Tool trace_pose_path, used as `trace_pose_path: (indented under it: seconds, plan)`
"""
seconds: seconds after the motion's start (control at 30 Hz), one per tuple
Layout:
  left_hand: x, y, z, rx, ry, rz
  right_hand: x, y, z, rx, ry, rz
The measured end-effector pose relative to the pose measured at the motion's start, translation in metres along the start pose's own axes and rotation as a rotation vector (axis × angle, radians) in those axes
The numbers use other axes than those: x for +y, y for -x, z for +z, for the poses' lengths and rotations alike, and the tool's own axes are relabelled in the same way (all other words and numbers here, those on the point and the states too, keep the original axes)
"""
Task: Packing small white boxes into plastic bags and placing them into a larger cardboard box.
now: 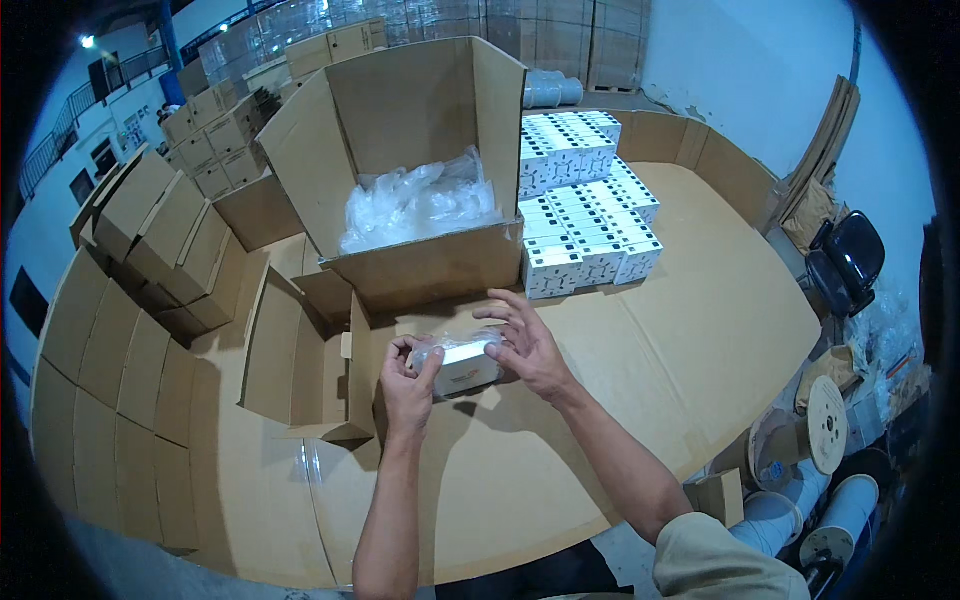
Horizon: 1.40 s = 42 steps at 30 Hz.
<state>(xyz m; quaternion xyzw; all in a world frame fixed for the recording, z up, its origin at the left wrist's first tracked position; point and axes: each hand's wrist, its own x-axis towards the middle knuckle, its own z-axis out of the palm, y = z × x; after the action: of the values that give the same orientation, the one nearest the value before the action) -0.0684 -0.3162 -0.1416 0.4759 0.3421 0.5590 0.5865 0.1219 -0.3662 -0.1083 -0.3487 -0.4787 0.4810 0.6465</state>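
Note:
A small white box in a clear plastic bag is held just above the cardboard-covered table. My left hand grips its left end, thumb on the near face and fingers behind. At the right end, my right hand has its thumb against the box's upper corner and the film there; its upper fingers are raised and curved, and the lower ones are partly hidden. Just left of my left hand stands an open, empty-looking cardboard carton. Beyond my hands, a large open carton holds a heap of clear plastic bags.
Stacked white boxes with dark squares stand right of the large carton. Rows of brown cartons line the table's left side. A low cardboard wall edges the back. A black chair and cable reels are off to the right.

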Motion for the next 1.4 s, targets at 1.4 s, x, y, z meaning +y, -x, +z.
trace_pose_path:
  seconds: [1.4]
  plan:
    - [0.032,0.032,0.015,0.001,-0.929,0.899,0.000,-0.001,-0.018,-0.104,0.470,0.151]
